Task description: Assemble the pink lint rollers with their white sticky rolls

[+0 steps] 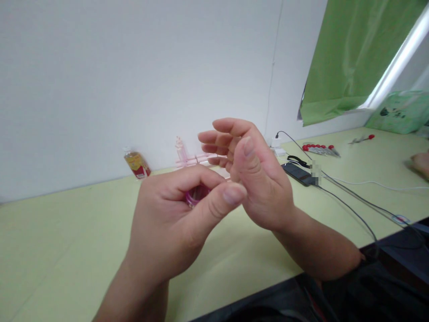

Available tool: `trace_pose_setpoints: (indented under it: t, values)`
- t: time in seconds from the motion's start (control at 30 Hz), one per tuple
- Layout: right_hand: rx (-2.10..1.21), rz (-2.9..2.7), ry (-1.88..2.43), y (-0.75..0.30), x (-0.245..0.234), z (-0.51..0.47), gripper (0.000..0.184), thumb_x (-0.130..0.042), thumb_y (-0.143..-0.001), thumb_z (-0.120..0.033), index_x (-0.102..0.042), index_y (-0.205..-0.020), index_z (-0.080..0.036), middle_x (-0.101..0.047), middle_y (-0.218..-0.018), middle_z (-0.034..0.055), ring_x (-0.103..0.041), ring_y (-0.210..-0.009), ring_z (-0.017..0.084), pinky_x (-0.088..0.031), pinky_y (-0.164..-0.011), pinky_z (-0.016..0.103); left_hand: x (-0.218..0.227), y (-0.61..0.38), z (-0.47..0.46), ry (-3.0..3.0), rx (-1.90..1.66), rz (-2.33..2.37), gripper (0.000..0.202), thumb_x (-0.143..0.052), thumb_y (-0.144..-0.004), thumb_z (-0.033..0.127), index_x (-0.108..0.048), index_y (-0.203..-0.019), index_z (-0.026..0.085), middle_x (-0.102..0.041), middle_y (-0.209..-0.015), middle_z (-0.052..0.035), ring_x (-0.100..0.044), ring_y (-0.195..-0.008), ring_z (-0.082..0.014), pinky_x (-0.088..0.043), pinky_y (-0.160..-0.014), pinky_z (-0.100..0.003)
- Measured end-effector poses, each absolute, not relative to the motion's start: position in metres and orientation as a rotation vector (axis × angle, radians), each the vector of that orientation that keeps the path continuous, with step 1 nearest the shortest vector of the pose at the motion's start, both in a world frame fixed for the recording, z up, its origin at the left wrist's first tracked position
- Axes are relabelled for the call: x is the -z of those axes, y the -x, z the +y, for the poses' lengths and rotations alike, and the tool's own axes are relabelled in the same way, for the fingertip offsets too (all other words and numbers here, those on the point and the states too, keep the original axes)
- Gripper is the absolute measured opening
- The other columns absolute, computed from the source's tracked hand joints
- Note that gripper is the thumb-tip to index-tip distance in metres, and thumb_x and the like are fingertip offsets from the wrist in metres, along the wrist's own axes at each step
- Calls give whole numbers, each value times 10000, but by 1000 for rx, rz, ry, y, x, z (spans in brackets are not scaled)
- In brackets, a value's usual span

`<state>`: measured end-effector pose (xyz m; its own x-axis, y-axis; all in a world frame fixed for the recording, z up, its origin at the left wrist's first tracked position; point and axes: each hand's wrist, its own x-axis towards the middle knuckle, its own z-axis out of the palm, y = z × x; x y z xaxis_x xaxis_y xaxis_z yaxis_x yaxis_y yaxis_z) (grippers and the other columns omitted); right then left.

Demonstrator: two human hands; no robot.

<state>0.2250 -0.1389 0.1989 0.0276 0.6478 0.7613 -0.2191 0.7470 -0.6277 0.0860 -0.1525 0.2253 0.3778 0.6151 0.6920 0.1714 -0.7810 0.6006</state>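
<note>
My left hand is closed around a small purple ring-shaped thing, whose curved, shiny rim shows between thumb and forefinger; the fingers hide the rest. The tips of its thumb and forefinger press together close to the right palm. My right hand is raised just beyond it, its fingers apart and loosely bent, with nothing seen in them. Whether the two hands touch I cannot tell. Partly hidden behind them stands a pink rack by the wall.
A bottle with a yellow and red label leans by the wall. To the right lie a phone with cables, a white charger and several red-topped items. A green bag stands farther back; another person's hand shows at the right edge.
</note>
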Motion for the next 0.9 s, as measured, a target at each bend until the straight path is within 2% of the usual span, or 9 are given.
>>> trace_pose_setpoints:
  t: [0.07,0.13,0.4,0.9]
  values:
    - [-695,-1394,378,-225,-199,-139,390,-442,-993,-596,-515,-1223,-289,-615,-1252,53,-570,-1238,199,-500,-1047,425,-226,-88,-153,-2211,-1418,731,43,-728,-828,212,-751,-793,212,-604,-563,38,-495,-496,-82,-394,-463,-219]
    - [-691,-1396,372,-225,-199,-139,383,-444,-994,-592,-517,-1219,-290,-614,-1252,52,-570,-1241,198,-503,-1047,423,-226,-90,-154,-2203,-1462,762,57,-740,-818,191,-762,-855,228,-646,-623,38,-524,-524,-83,-419,-489,-220]
    - [-611,-1397,397,-225,-198,-138,364,-437,-1010,-558,-511,-1240,-286,-609,-1261,51,-566,-1259,210,-487,-1076,455,-226,-90,-157,-2241,-1457,747,61,-766,-792,183,-768,-815,239,-667,-647,45,-519,-527,-73,-419,-489,-214]
    - [-459,-1443,460,-226,-193,-134,397,-457,-998,-568,-480,-1305,-319,-588,-1327,40,-543,-1294,235,-461,-1101,503,-230,-86,-154,-2271,-1356,816,95,-730,-823,215,-717,-729,210,-536,-526,54,-442,-477,-69,-359,-455,-217]
